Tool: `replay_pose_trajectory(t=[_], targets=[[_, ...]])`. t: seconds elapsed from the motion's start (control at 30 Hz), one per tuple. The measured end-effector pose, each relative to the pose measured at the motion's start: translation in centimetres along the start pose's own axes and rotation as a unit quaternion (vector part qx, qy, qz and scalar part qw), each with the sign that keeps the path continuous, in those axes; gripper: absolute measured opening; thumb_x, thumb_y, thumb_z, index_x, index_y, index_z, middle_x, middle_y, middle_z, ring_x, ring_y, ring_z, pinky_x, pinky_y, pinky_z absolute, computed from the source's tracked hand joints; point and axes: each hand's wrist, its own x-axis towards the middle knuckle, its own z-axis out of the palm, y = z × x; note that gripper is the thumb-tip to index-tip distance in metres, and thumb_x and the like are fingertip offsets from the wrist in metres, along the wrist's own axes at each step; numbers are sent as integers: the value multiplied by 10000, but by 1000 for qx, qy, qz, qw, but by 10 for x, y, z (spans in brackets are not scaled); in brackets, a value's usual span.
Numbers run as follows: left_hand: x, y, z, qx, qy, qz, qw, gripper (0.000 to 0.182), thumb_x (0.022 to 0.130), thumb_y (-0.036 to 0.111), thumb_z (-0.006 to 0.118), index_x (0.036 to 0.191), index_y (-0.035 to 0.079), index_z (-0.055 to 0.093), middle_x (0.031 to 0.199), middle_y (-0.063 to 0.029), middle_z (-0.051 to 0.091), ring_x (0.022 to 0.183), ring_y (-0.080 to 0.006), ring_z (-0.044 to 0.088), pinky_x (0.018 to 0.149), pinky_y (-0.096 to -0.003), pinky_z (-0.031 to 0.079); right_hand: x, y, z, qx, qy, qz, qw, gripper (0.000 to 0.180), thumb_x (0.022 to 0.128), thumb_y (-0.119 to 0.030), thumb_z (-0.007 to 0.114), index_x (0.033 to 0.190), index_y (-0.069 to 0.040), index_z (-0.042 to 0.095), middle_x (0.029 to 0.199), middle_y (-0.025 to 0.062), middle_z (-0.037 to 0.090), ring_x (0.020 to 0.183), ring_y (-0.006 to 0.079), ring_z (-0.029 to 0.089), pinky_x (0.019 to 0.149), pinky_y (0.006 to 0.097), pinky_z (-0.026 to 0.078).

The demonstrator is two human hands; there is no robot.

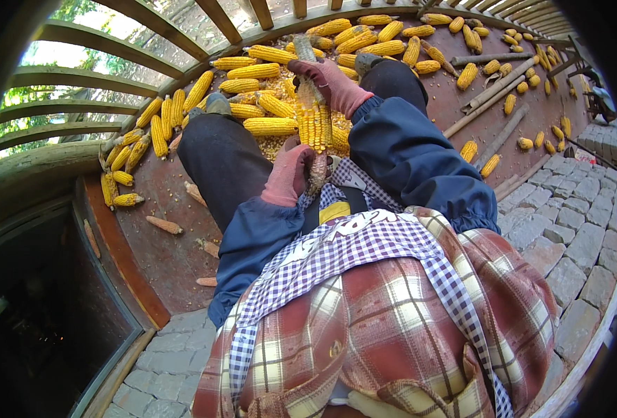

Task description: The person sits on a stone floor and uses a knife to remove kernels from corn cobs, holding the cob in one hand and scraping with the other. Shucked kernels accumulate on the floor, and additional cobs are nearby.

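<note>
Both hands wear pink gloves with dark palms. My left hand (292, 168) grips the lower end of a partly shelled corn cob (312, 125), close to the apron. Yellow kernels remain on the cob's middle; its lower part is bare. Farther forward, my right hand (325, 81) is closed around a pale bare cob (304, 48) that lies along the upper part of the other one. Where the two meet is partly hidden by the glove. Loose kernels (270, 147) and whole yellow ears (270, 126) lie on the floor between my legs, beneath the hands.
Many ears (354, 42) lie along the wooden slatted railing (84, 107). Bare cobs (164, 224) are scattered at the left. Wooden poles (499, 90) and more ears lie on the reddish floor at the right. Stone paving (564, 219) borders it. A dark glass-like panel (52, 313) stands at the lower left.
</note>
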Motion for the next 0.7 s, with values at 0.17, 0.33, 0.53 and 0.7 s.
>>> replay_pose_trajectory(t=[0.17,0.33,0.53,0.7], targets=[[-6,2,5,16,28,41,999,398,828,109,572,1199,16,463,1021,-121,577,824,-236,618,668,-376,547,11,6,-3,13,19,4,1000,375,772,-315,722,946,-10,592,735,27,548,596,142,511,543,304,436],[11,-13,-2,327,106,245,907,521,819,99,647,1274,2,412,1061,-85,578,821,-153,616,666,-266,530,25,14,-18,-25,71,-16,997,412,745,-364,707,886,11,612,709,49,556,600,157,535,549,306,448],[-7,1,14,222,92,174,955,433,916,266,552,1220,-28,459,1042,-113,602,791,-180,644,640,-266,543,22,9,-16,58,39,2,998,363,821,-318,650,988,1,605,803,53,605,685,158,590,607,296,487],[-20,26,27,30,85,119,989,439,937,386,526,1132,-8,537,937,-116,633,739,-205,655,609,-313,559,17,-5,-18,154,36,-26,987,302,912,-250,564,1094,-11,594,902,40,635,772,144,625,669,274,520]])
